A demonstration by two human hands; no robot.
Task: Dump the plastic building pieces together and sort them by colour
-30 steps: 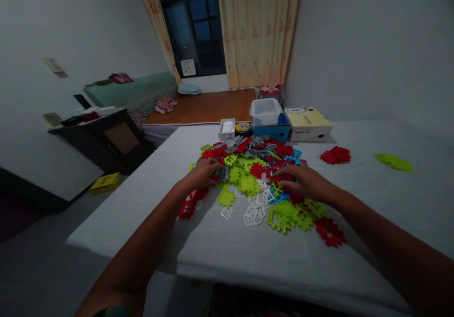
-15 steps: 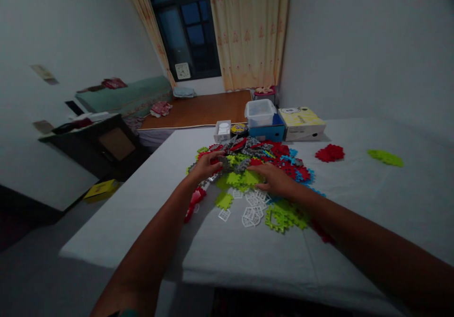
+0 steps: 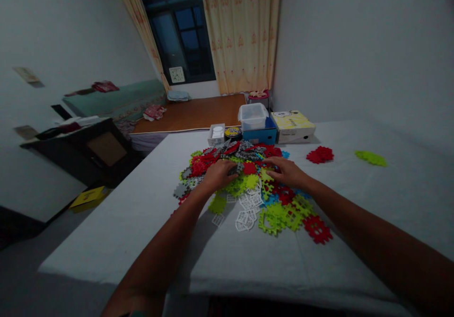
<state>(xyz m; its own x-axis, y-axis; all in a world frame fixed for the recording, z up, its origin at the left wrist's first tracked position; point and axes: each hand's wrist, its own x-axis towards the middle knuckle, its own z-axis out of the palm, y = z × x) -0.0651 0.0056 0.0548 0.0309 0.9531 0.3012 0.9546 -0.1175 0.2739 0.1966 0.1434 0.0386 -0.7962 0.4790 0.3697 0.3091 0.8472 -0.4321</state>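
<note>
Left hand (image 3: 220,175) and right hand (image 3: 285,171) open, palms down, touching heap of plastic tiles (image 3: 276,215). Red cluster (image 3: 319,154), green cluster (image 3: 371,157) apart, rightward on tabletop (image 3: 354,222).

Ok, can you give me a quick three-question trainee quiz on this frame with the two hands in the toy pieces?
1. True or false: the left hand and the right hand both rest on the pile of interlocking pieces.
2. Pick one: the loose cluster lying farthest right on the table, apart from the pile, is A red, B green, C blue.
3. Short answer: what sits on top of the blue box at the far edge?

Key: 1 true. 2 B. 3 the clear plastic container.
</note>
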